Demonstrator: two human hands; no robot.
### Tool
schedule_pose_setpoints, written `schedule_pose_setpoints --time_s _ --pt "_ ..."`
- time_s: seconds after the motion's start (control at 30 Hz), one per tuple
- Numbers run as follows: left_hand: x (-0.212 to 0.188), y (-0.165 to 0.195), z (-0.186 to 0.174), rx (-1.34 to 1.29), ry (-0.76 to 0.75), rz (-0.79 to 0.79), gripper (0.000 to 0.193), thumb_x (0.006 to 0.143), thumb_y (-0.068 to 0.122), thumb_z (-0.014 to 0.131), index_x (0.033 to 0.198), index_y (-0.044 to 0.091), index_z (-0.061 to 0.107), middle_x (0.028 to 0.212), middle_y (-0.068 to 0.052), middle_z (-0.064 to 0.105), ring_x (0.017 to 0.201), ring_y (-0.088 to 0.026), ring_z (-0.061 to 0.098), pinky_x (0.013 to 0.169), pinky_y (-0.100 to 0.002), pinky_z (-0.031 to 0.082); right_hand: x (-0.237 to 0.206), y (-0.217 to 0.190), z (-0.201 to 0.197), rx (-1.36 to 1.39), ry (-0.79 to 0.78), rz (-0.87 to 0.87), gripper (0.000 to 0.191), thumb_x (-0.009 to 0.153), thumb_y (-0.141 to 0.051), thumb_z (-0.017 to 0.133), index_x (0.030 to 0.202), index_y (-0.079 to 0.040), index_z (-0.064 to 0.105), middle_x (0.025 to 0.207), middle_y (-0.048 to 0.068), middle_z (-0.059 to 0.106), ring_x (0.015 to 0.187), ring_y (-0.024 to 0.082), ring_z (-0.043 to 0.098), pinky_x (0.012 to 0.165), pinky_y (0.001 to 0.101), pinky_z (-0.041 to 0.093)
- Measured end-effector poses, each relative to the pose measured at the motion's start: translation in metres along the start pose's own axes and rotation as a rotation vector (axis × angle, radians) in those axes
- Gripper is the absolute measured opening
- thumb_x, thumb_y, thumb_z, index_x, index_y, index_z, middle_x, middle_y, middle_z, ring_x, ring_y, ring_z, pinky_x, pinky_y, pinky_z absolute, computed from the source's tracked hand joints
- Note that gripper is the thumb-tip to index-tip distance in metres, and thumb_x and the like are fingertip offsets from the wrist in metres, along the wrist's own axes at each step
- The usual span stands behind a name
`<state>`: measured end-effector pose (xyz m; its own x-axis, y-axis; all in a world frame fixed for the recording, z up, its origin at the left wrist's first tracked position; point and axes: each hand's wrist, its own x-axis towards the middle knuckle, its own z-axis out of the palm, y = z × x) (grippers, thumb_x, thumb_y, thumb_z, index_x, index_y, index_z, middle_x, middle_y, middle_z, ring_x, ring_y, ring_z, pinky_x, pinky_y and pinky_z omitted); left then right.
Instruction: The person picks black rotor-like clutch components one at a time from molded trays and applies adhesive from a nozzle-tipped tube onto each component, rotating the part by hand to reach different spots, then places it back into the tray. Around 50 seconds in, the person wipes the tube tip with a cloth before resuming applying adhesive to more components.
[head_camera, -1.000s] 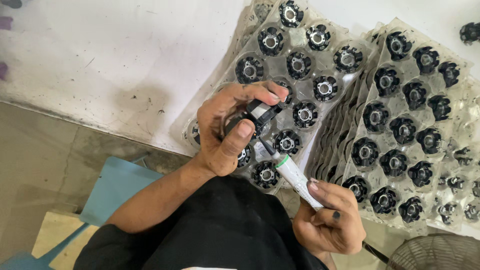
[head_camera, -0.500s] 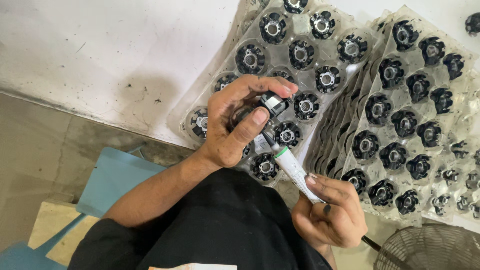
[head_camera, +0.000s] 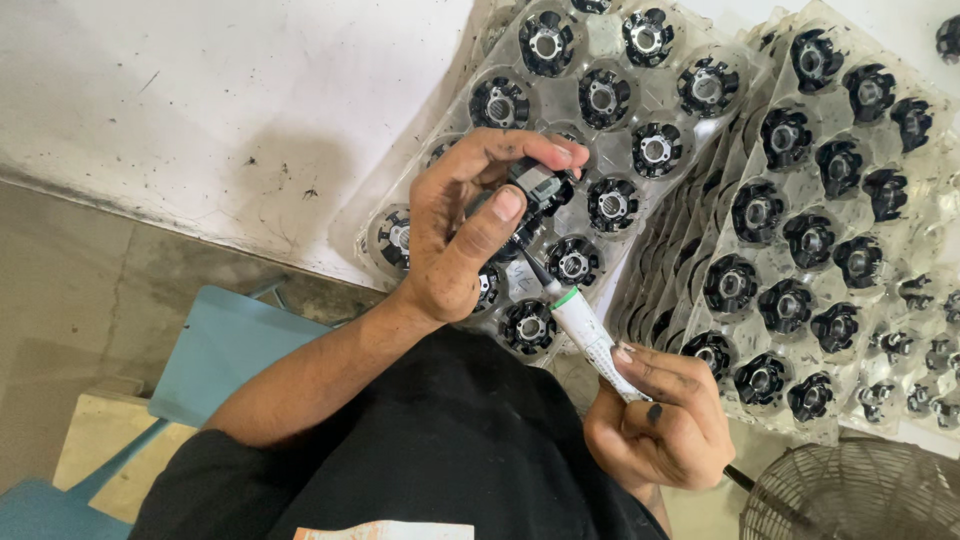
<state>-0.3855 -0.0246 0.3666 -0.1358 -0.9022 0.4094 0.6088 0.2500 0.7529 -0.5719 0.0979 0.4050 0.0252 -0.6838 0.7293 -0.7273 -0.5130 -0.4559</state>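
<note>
Above clear blister tray (head_camera: 600, 60) on table (head_camera: 200, 110): your left hand (head_camera: 470, 230) clamped on small black rotor part (head_camera: 535, 190), likely light, rigid; pinch by rim. Right hand (head_camera: 655, 425) closed around thin white applicator tube (head_camera: 590, 335), tip at part, probably slippery.

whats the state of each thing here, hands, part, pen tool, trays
left hand: closed around a black part, raised over the near tray
black part: held, tool tip touching it
right hand: gripping the white tool
white tool: tilted, tip up toward the part
near tray: most pockets filled
right trays: stacked, overlapping, filled
</note>
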Motion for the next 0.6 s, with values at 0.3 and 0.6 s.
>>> schedule_pose_setpoints --time_s 0.3,0.6 --pt "-0.011 -0.007 0.022 -0.777 0.370 -0.278 0.044 0.108 0.041 0.054 0.129 0.003 0.058 0.128 -0.025 0.065 0.115 -0.041 0.069 0.095 -0.054 0.059 -0.003 -0.005 0.005 -0.121 0.151 0.035 0.051 0.081 0.020 0.076 0.067 -0.009 0.036 0.092 0.020 0.069 0.081 0.030 0.075 0.068 0.0350 0.063" --pt "-0.017 -0.013 0.028 -0.996 0.495 -0.516 0.043 0.103 0.044 0.056 0.123 0.006 0.060 0.127 -0.023 0.065 0.119 -0.044 0.065 0.101 -0.057 0.055 0.006 -0.004 0.005 -0.097 0.037 0.024 0.051 0.074 0.020 0.072 0.063 -0.009 0.032 0.086 0.019 0.069 0.080 0.032 0.074 0.069 0.0377 0.062"
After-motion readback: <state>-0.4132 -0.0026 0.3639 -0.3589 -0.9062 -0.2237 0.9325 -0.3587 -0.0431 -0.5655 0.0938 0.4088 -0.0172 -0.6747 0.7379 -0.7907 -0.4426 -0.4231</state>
